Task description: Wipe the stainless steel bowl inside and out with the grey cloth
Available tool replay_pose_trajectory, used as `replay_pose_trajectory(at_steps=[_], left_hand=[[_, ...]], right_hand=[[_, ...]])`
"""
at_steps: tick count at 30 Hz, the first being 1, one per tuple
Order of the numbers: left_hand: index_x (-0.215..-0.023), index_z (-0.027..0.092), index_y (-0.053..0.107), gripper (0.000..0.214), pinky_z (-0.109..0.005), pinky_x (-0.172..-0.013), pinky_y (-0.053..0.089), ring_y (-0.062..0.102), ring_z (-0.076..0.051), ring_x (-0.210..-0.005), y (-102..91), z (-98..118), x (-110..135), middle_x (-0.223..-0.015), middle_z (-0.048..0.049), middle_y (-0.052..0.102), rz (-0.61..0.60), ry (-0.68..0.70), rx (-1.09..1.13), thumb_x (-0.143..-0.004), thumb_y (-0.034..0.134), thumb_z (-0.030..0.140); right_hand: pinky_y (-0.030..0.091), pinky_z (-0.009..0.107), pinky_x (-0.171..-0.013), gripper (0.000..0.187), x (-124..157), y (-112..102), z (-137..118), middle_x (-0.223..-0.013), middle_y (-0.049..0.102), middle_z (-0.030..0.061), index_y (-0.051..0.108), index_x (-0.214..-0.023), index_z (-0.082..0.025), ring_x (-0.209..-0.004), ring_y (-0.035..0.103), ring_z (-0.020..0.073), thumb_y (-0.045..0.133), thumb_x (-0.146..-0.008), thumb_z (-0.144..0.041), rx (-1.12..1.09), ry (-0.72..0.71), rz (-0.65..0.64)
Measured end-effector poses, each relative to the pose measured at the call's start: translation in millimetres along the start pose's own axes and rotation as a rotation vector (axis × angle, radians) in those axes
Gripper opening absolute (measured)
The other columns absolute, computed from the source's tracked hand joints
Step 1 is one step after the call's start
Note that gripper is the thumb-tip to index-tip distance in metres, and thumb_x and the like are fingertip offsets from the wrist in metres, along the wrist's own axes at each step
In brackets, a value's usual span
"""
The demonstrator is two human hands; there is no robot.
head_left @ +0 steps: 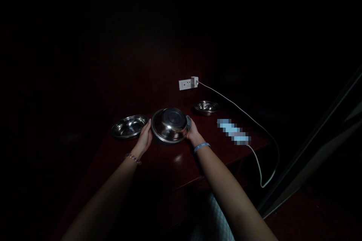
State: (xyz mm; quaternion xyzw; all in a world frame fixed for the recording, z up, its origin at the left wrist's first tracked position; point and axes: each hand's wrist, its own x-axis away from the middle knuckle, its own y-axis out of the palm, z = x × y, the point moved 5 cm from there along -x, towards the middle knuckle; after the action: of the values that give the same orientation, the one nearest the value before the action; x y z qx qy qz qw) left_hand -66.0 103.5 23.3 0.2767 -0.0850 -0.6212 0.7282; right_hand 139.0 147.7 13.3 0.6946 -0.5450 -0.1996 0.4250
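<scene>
A shiny metal bowl point(169, 125) is tilted with its base up and toward me, between my two hands. My left hand point(145, 137) grips its left rim, fingers closed along the edge. At the bowl's right side, my right hand point(192, 130) is closed on a small grey cloth-like pad point(189, 123) pressed to the metal. Part of that hand is hidden behind the bowl. Just left of my left hand, a wide, shallow metal bowl point(128, 127) stands upright on the dark red table point(169, 169). A smaller metal bowl point(207, 108) sits upright farther back, to the right.
A blurred-out phone-like device point(233, 131) lies on the table's right side. Its white cable point(240, 104) runs from a charger point(194, 81) in the wall socket point(184, 84) and loops down past the table's right edge. The surroundings are very dark.
</scene>
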Motion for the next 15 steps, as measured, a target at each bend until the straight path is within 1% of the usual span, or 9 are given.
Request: replay_pose_trajectory(at_steps=[5,9,13,15], left_hand=[[-0.101,0.02,0.08,0.025,-0.042,-0.122,0.045,0.065,-0.028,-0.135,1.3,1,1,-0.116,-0.0088,0.082,-0.019,0.01,-0.011,-0.089,0.078,0.042],[-0.101,0.021,0.079,0.024,-0.043,-0.122,0.045,0.065,-0.029,-0.136,2.0,2,2,-0.115,-0.0084,0.082,-0.003,0.008,-0.01,-0.088,0.078,0.041],[-0.1,0.021,0.08,0.024,-0.044,-0.123,0.044,0.064,-0.029,-0.136,3.9,2,3,-0.115,-0.0083,0.082,-0.02,0.002,-0.008,-0.088,0.077,0.042],[-0.098,0.021,0.08,0.021,-0.042,-0.124,0.043,0.064,-0.028,-0.136,3.6,2,3,-0.113,-0.0072,0.083,-0.007,0.0,-0.001,-0.088,0.078,0.04]], right_hand=[[0.065,0.043,-0.095,0.03,4,4,0,-0.075,0.077,0.0071,0.067,-0.091,-0.021,-0.091,0.079,0.0243,0.043,-0.103,-0.035,-0.07,0.013,0.025],[0.064,0.045,-0.098,0.033,9,7,1,-0.076,0.077,0.0079,0.067,-0.094,-0.02,-0.095,0.079,0.0257,0.04,-0.104,-0.036,-0.105,0.028,0.054],[0.064,0.048,-0.097,0.034,12,10,0,-0.077,0.077,0.0078,0.068,-0.096,-0.021,-0.096,0.079,0.0267,0.039,-0.103,-0.037,-0.06,0.012,0.053],[0.064,0.048,-0.098,0.035,11,10,0,-0.077,0.078,0.0079,0.067,-0.095,-0.022,-0.098,0.078,0.0266,0.037,-0.103,-0.037,-0.027,0.003,0.055]])
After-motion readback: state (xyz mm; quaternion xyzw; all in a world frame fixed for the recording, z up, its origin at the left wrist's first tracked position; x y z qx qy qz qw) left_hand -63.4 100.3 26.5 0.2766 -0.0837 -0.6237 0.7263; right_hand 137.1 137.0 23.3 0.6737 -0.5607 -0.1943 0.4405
